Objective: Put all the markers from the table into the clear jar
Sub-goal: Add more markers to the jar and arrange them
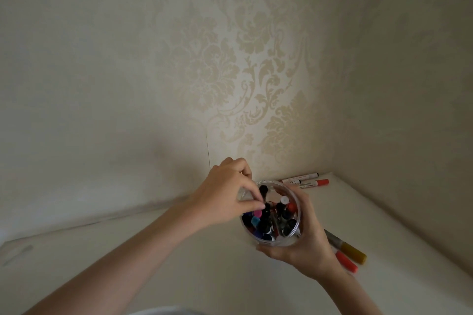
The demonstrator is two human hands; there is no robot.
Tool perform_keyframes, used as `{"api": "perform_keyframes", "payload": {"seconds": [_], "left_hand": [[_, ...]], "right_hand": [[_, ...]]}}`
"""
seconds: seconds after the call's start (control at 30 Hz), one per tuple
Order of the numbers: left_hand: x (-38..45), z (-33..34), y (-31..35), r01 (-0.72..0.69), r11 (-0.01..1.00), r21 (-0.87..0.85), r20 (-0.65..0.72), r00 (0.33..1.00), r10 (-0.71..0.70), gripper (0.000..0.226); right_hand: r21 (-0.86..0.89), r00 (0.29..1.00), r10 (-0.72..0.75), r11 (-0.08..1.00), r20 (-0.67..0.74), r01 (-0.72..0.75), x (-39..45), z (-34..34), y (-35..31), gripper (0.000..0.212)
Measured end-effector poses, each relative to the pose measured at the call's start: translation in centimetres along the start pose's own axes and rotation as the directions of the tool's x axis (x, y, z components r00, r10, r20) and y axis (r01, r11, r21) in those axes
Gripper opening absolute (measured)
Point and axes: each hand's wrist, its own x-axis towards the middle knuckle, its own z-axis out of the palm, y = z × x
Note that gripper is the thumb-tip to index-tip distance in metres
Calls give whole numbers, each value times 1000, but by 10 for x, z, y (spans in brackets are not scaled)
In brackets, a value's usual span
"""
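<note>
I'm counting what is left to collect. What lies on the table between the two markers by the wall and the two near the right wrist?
In the head view, only the clear jar, held by the right hand.

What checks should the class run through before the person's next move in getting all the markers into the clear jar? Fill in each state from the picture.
1. Clear jar held steady: ok, right hand grips its side.
2. Jar mouth open: ok, no lid on it.
3. Left hand free for the next marker: cannot tell, its fingertips are curled at the jar mouth among the caps.
4. Markers left on the table: not ok, the yellow marker and red marker lie beside the right hand, more markers by the wall.
5. Room in the jar: cannot tell, it looks crowded.
</note>
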Motion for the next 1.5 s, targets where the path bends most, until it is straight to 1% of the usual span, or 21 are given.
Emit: {"api": "perform_keyframes", "payload": {"seconds": [0.1, 0.2, 0.3, 0.4, 0.5, 0.57, 0.63, 0.7, 0.77, 0.8, 0.83, 0.87, 0.93, 0.97, 1.07, 1.13, 1.2, 1.27, 1.33, 1.43, 1.5], "left_hand": [[1, 5, -2, 45, 999, 8, 28, 999, -45, 14], [-3, 7, -3, -4, 996, -89, 19, 1000, 6, 21], [-6, 10, 1, 49, 990, -131, 145, 989, -30, 30], [-5, 14, 4, 88, 992, -90, 199, 978, -68, 23], [-5, 13, 6, 46, 999, 28, 143, 988, -50, 20], [-8, 11, 10, -10, 1000, 21, 92, 996, 8, 21], [-12, 9, 19, -59, 998, 35, 57, 997, 57, 28], [-13, 11, 26, -128, 979, 160, 33, 992, 124, 30], [-11, 11, 27, -150, 955, 257, -66, 983, 172, 28], [-10, 9, 27, -151, 958, 246, -108, 977, 182, 26], [-9, 6, 28, -166, 963, 211, -115, 975, 193, 20], [-9, 3, 28, -188, 967, 169, -71, 977, 202, 14], [-8, 3, 31, -223, 969, 105, 129, 969, 209, 10], [-7, 4, 32, -251, 960, 123, 201, 954, 223, 13], [-2, 11, 29, -347, 905, 246, 334, 907, 257, 29], [0, 15, 25, -345, 895, 282, 423, 882, 207, 34], [1, 14, 25, -347, 902, 257, 511, 841, 178, 38], [5, 11, 28, -356, 893, 277, 560, 815, 151, 38], [10, 8, 30, -394, 849, 353, 589, 798, 125, 38], [17, 9, 30, -512, 720, 468, 587, 789, 180, 42], [20, 9, 30, -538, 699, 471, 567, 792, 227, 41]], "right_hand": [[-10, 1000, -2, 1000, 21, 2, 1, 0, 2, 106], [1, 1000, -6, 1000, 18, 6, 1, -3, 2, 107], [-5, 1000, -2, 1000, 24, 2, -1, -2, 1, 106], [-40, 999, -19, 999, 27, 20, -6, 4, 1, 105], [-45, 1000, -4, 999, 20, 4, -5, 4, 1, 105], [-61, 999, -10, 998, 31, 12, -3, 4, -1, 106], [-61, 1000, -11, 998, 30, 13, -1, 4, -2, 106], [-52, 1000, -4, 999, 20, 5, 1, 5, -1, 105], [-48, 1000, 9, 999, 8, -9, 2, 5, 0, 105], [-48, 1000, 17, 999, 3, -17, 3, 4, 1, 105], [-48, 1000, 26, 998, -3, -27, 4, 3, 2, 105], [-49, 999, 34, 998, -6, -34, 5, 1, 3, 106], [-54, 999, 38, 998, 0, -38, 7, 0, 6, 107], [-65, 999, 36, 997, 6, -36, 8, 1, 6, 109], [-79, 999, 41, 996, 21, -39, 10, 2, 7, 110], [-74, 999, 33, 997, 21, -31, 10, 1, 7, 108], [-62, 999, 31, 998, 27, -29, 10, 1, 6, 106], [-58, 999, 33, 998, 34, -31, 11, 1, 7, 106], [-55, 998, 44, 998, 38, -42, 12, 2, 7, 108], [-40, 998, 49, 998, 48, -47, 13, 3, 8, 109], [-30, 997, 58, 998, 52, -57, 12, 2, 8, 108]]}}
